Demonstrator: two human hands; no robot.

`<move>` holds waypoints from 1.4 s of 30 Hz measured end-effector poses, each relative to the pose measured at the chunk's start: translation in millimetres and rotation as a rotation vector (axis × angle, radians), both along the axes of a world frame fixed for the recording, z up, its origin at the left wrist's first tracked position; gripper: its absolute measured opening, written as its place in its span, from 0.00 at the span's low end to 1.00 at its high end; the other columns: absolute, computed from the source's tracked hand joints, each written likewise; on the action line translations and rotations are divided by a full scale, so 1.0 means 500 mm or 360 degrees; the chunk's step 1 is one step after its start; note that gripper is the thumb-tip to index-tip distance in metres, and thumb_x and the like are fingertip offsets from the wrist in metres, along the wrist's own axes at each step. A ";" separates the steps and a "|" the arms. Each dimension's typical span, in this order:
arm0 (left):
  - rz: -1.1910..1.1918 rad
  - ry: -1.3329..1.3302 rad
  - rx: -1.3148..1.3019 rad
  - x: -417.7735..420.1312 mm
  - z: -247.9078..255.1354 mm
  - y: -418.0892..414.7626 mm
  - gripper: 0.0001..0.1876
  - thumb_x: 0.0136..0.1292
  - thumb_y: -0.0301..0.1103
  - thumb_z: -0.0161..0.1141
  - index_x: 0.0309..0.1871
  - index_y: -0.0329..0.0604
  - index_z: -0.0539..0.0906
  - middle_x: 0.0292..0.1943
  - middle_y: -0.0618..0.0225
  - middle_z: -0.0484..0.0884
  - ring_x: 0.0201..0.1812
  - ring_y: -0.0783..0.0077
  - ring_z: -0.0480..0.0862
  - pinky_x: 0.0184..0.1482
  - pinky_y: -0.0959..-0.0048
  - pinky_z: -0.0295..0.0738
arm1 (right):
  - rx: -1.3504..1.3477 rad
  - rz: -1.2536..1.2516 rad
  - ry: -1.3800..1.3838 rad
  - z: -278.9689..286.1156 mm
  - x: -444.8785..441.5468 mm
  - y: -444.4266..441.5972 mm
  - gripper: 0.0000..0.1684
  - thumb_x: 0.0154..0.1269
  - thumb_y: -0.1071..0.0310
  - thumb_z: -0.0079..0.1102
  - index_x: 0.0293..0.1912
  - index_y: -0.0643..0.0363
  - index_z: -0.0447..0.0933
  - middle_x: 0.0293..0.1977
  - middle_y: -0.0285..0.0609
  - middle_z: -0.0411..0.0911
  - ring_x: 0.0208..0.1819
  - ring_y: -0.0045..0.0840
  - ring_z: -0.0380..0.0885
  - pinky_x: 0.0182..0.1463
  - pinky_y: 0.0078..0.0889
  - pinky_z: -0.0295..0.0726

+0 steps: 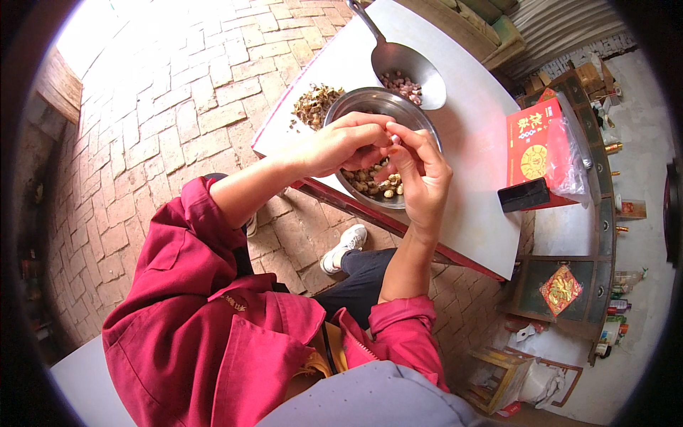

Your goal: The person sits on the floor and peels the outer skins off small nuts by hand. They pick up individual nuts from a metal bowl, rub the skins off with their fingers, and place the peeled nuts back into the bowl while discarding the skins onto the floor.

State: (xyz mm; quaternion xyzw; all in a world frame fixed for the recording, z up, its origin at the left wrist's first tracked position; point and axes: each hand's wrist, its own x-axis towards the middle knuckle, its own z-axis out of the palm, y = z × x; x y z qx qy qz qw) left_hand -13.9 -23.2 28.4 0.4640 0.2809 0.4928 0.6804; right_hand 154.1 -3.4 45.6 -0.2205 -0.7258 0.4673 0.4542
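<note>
A small pinkish peanut kernel [395, 139] shows between the fingertips of both hands, above a steel bowl [433, 128]. My right hand [424, 171] pinches it between thumb and forefinger. From the other side, the curled fingers of my left hand [357, 141] meet it; their undersides are partly hidden, so any shell there cannot be made out. Unshelled peanuts [368, 183] lie in the bowl below. Behind the bowl, a long-handled metal ladle [395, 56] holds several shelled pink kernels [403, 87]. Broken peanut shells [316, 105] are heaped left of the bowl.
The white table [475, 160] has a red edge. Toward its right end are a red printed box [525, 133], clear plastic wrapping [568, 160] and a black phone [524, 195]. A dark cabinet [560, 267] stands farther right. Brick paving [203, 107] covers the floor.
</note>
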 end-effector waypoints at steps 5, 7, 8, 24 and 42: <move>0.0000 0.0245 0.0204 -0.010 0.002 -0.003 0.10 0.67 0.36 0.46 0.36 0.43 0.77 0.20 0.80 0.67 0.20 0.88 0.63 0.20 0.83 0.53 | 0.0025 -0.0050 -0.0032 -0.004 0.001 -0.002 0.12 0.65 0.79 0.57 0.49 0.65 0.79 0.36 0.38 0.75 0.34 0.19 0.80 0.29 0.18 0.84; 0.0003 0.0282 0.0180 -0.011 0.013 -0.006 0.09 0.66 0.34 0.46 0.35 0.43 0.77 0.20 0.81 0.68 0.21 0.88 0.64 0.21 0.84 0.54 | 0.0073 -0.0082 -0.0050 -0.002 -0.001 -0.006 0.11 0.65 0.79 0.57 0.47 0.66 0.80 0.35 0.38 0.75 0.33 0.20 0.81 0.29 0.19 0.84; -0.0001 0.0284 0.0183 -0.010 0.012 -0.005 0.09 0.66 0.34 0.46 0.35 0.43 0.77 0.20 0.81 0.68 0.21 0.89 0.64 0.21 0.84 0.54 | 0.0115 -0.0103 -0.0092 -0.003 0.000 -0.006 0.11 0.65 0.79 0.58 0.47 0.66 0.80 0.35 0.38 0.76 0.33 0.19 0.81 0.28 0.18 0.84; 0.0060 0.0159 0.0065 -0.001 0.007 0.002 0.11 0.68 0.37 0.48 0.41 0.43 0.79 0.25 0.80 0.71 0.22 0.89 0.67 0.20 0.86 0.57 | -0.0131 -0.0088 -0.0079 -0.021 0.000 0.013 0.12 0.72 0.70 0.52 0.51 0.63 0.76 0.37 0.36 0.76 0.30 0.14 0.75 0.29 0.18 0.78; -0.0352 -0.0217 -0.0080 -0.012 -0.003 0.012 0.05 0.65 0.29 0.49 0.39 0.43 0.75 0.21 0.76 0.69 0.16 0.89 0.58 0.16 0.85 0.45 | -0.0270 0.0144 0.0025 -0.003 0.027 0.013 0.11 0.62 0.77 0.63 0.46 0.63 0.80 0.35 0.31 0.76 0.38 0.13 0.77 0.42 0.15 0.76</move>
